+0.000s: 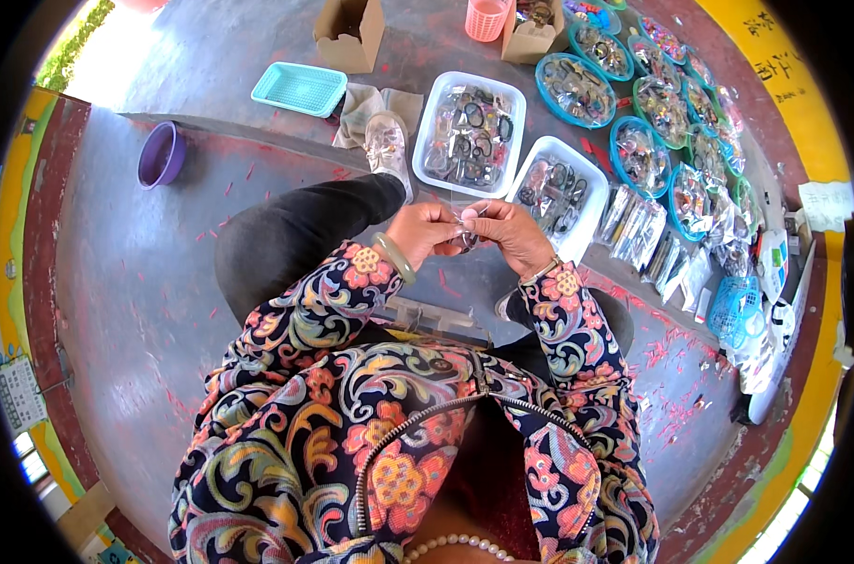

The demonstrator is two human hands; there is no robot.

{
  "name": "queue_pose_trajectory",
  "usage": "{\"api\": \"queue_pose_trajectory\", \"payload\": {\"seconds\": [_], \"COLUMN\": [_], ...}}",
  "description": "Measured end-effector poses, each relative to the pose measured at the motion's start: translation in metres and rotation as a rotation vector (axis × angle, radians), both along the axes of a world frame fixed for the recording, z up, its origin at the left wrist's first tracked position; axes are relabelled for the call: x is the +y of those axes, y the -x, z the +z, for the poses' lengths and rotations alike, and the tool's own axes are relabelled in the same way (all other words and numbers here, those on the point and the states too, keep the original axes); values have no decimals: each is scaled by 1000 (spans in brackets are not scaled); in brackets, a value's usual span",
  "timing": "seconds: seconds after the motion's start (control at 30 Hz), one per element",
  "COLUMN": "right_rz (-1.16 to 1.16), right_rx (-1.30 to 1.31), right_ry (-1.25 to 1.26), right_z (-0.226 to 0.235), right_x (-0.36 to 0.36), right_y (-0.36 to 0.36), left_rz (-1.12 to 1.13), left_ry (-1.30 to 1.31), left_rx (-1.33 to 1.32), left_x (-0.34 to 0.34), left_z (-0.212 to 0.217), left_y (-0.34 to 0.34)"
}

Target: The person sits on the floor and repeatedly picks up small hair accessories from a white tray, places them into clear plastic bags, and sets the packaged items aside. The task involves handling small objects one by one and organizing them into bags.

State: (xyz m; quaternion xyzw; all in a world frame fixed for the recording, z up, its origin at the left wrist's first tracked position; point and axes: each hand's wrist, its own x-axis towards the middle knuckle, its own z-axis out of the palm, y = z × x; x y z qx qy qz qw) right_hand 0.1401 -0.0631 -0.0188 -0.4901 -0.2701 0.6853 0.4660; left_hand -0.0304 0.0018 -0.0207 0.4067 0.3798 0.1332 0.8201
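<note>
My left hand (425, 231) and my right hand (513, 237) meet in front of me, thumbs and fingertips pinched together. Between them is a small clear plastic bag (461, 199) with something dark showing below the fingers; its contents are too small to make out. Just beyond my hands stands a white tray (455, 186) of dark looped bands and small items in clear packets. A second white tray (596, 203), close to my right hand, holds similar dark packeted items.
At the right are several round blue and green baskets (576, 120) of packeted goods, with flat clear packets (631, 226) beside them. A teal basket (300, 88), cardboard box (350, 42) and pink basket (486, 21) stand farther off. A purple basin (162, 156) is at left.
</note>
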Motion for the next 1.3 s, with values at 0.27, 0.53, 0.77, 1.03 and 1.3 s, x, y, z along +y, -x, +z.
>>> {"api": "queue_pose_trajectory", "payload": {"seconds": [0.27, 0.53, 0.77, 1.03, 1.3], "right_rz": [-235, -147, -171, -212, -173], "right_rx": [24, 10, 34, 108, -8], "right_ry": [-23, 2, 0, 22, 49], "right_z": [-10, -5, -4, -14, -11], "right_x": [-2, 3, 3, -1, 0], "right_y": [14, 10, 10, 8, 11], "left_rz": [50, 108, 35, 48, 102], "left_ry": [108, 35, -118, -148, -147], "left_rx": [-49, 32, 81, 34, 88], "left_x": [-2, -1, 0, -4, -2], "left_z": [9, 6, 1, 1, 0], "left_y": [-3, 0, 0, -1, 0]}}
